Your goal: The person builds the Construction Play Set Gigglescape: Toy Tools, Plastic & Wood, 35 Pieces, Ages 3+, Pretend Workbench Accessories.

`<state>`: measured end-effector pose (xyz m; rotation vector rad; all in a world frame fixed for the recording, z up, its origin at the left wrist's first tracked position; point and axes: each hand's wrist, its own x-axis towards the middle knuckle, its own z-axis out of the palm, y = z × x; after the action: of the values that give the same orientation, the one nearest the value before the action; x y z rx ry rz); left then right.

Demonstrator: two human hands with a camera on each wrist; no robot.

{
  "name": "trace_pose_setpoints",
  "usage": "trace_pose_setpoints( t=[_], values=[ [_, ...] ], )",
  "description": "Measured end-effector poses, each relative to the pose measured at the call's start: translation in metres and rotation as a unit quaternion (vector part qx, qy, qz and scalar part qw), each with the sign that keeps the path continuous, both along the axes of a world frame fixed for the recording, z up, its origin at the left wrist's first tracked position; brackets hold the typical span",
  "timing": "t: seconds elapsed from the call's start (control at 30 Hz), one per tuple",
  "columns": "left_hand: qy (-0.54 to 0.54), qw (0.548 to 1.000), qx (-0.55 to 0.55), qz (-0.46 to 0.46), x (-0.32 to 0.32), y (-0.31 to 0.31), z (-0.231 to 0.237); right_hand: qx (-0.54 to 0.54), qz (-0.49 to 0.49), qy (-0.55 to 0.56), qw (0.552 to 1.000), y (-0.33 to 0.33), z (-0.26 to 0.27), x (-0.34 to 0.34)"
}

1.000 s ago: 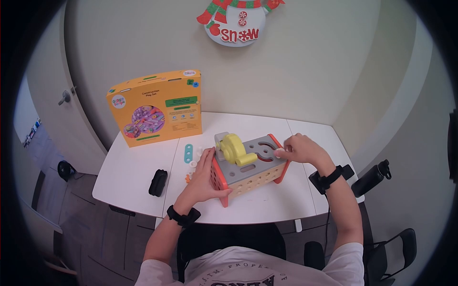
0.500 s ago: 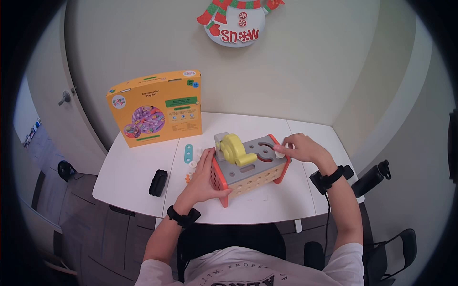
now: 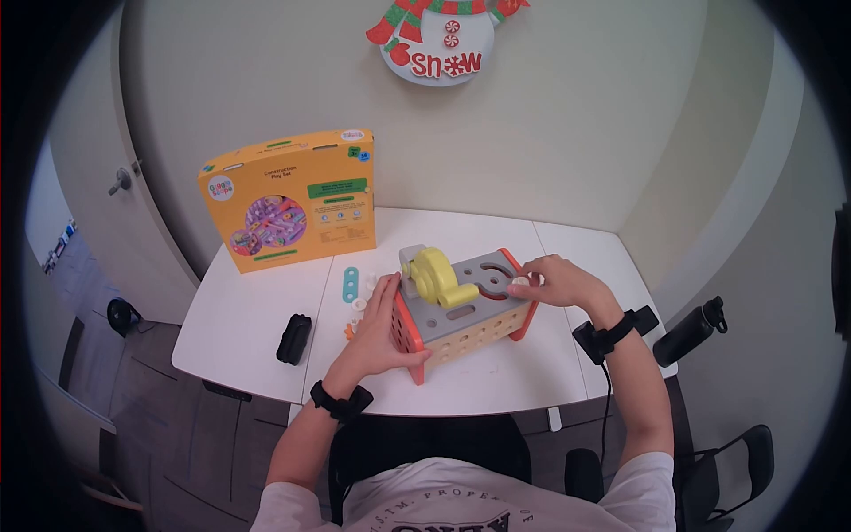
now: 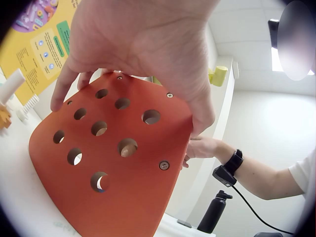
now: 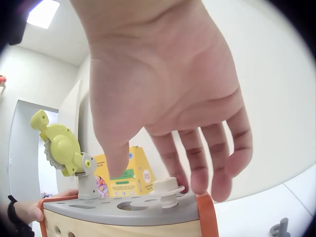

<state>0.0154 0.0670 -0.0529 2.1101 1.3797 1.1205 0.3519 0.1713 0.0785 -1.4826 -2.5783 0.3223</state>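
My left hand [image 3: 372,341] grips the near-left end of a toy workbench [image 3: 483,334], its thumb on the front edge and its fingers over the back edge of the orange-red end panel [image 4: 111,143]. The workbench has a grey top with holes and slots. A yellow toy circular saw [image 3: 434,277] stands on its left part. At the right end, a white plastic bolt [image 5: 167,187] sits upright in the top beside a curved slot. My right hand [image 3: 563,284] is over it, thumb and fingers spread either side, fingertips close to the bolt's head.
A yellow play set box [image 3: 292,204] stands at the back left. A teal strip with holes [image 3: 350,285] and small white and orange pieces lie left of the workbench. A black case [image 3: 294,340] is farther left, a black bottle [image 3: 690,332] at the right edge.
My right hand's fingers have shifted about the white bolt, lifting slightly and then lowering and spreading. My left hand and the workbench have stayed in place.
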Motion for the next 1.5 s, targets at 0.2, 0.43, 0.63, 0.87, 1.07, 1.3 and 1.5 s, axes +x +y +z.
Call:
trace_pose_setpoints(
  t=[0.2,0.43,0.63,0.87,1.07,1.3,1.5],
  values=[
    [-0.004,1.0,-0.001,-0.002,0.0,0.0,0.001,-0.03,-0.085,-0.028,0.996,-0.005,0.02,-0.005],
    [-0.002,1.0,0.008,-0.001,-0.001,0.001,-0.002,0.009,0.075,0.107,0.991,0.009,-0.02,0.011],
    [-0.005,1.0,-0.002,-0.002,0.0,0.0,0.001,-0.071,-0.094,-0.06,0.991,-0.008,0.025,-0.007],
    [-0.001,1.0,0.005,0.002,0.0,0.0,0.0,-0.009,-0.025,0.022,0.999,-0.012,0.007,0.002],
    [-0.009,1.0,0.012,-0.006,0.0,-0.001,0.002,0.052,-0.04,0.097,0.993,-0.035,0.005,0.008],
    [0.017,0.999,0.013,0.029,0.009,-0.004,0.001,0.026,0.012,0.27,0.963,-0.084,-0.05,-0.007],
    [0.004,0.998,0.027,0.049,0.021,-0.001,-0.006,-0.063,0.1,0.308,0.944,-0.111,-0.1,-0.045]
  ],
)
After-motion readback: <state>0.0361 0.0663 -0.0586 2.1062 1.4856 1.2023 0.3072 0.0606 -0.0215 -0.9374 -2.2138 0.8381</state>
